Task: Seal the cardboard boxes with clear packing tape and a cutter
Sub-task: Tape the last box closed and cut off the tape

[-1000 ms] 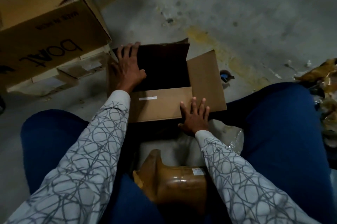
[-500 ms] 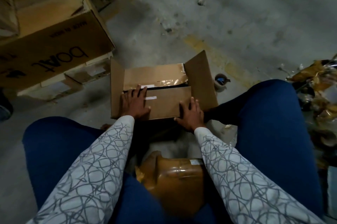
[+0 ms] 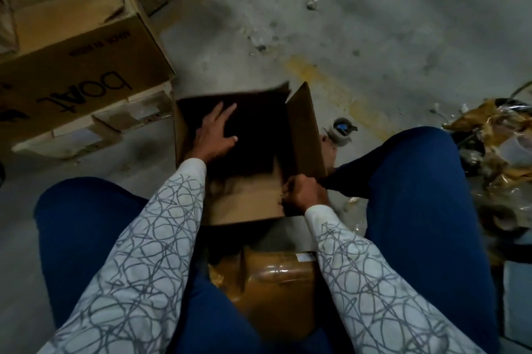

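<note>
A small brown cardboard box [image 3: 305, 126] stands open on the concrete floor between my knees, its inside dark. My left hand [image 3: 214, 134] reaches into the opening with fingers spread and holds nothing. My right hand [image 3: 302, 192] is closed on the near right corner of the box, where the near flap [image 3: 244, 201] meets the upright right flap. A roll of clear packing tape [image 3: 339, 132] with something blue in its core lies on the floor just right of the box. I see no cutter.
A large "boat" carton [image 3: 80, 71] sits at the left on flattened cardboard [image 3: 86, 132]. A tape-wrapped brown parcel [image 3: 276, 290] lies in my lap. Crumpled plastic and cardboard scraps [image 3: 495, 157] pile up at the right. My blue-clad knees flank the box.
The box's flaps were folded shut under both flat hands; now it is open again. My left hand has gone inside, and my right hand has closed on the near right corner.
</note>
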Tool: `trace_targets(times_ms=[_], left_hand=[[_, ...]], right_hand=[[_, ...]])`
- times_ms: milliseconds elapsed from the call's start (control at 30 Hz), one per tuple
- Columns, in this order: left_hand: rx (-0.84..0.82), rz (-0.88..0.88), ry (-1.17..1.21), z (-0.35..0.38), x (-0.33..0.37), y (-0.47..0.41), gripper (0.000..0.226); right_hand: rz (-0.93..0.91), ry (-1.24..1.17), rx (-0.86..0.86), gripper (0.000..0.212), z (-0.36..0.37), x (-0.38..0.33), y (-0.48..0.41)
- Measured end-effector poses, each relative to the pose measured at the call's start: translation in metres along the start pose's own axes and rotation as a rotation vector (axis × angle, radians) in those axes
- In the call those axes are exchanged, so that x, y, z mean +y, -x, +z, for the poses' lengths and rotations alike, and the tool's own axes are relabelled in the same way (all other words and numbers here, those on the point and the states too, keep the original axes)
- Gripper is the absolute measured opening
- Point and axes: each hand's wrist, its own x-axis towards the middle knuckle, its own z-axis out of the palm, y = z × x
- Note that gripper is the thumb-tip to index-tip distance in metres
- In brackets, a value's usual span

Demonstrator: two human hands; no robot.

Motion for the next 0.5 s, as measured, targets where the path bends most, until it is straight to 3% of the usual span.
trace_targets(times_ms=[67,200,300,400,467,500], left_hand=[[0.055,0.033,-0.07,-0.008,0.003,-0.019,0.087],[0.075,-0.041,-0.171,-0.028,0.004,-0.046,0.088],[0.187,-0.187,-0.27,-0.031,0.005,-0.047,0.091],[0.305,-0.213,-0.008,-0.03,0.014,-0.04,0.081],[0.293,-0.132,-0.02,-0.023,0.016,-0.035,0.075],[0.269,-0.082,-0.017,-0.018,0.014,-0.034,0.074]], right_hand=[[0.118,-0.038,0.08,0.042,0.014,0.005,0.007],[0.398,-0.19,0.299,0.113,0.023,0.005,0.022],[0.284,-0.284,0.383,0.146,0.021,0.008,0.019],[-0.13,-0.211,0.36,0.121,0.027,0.011,0.008],[-0.308,-0.041,0.169,0.097,0.033,0.009,0.005],[-0.338,0.058,0.065,0.095,0.037,0.008,0.005]])
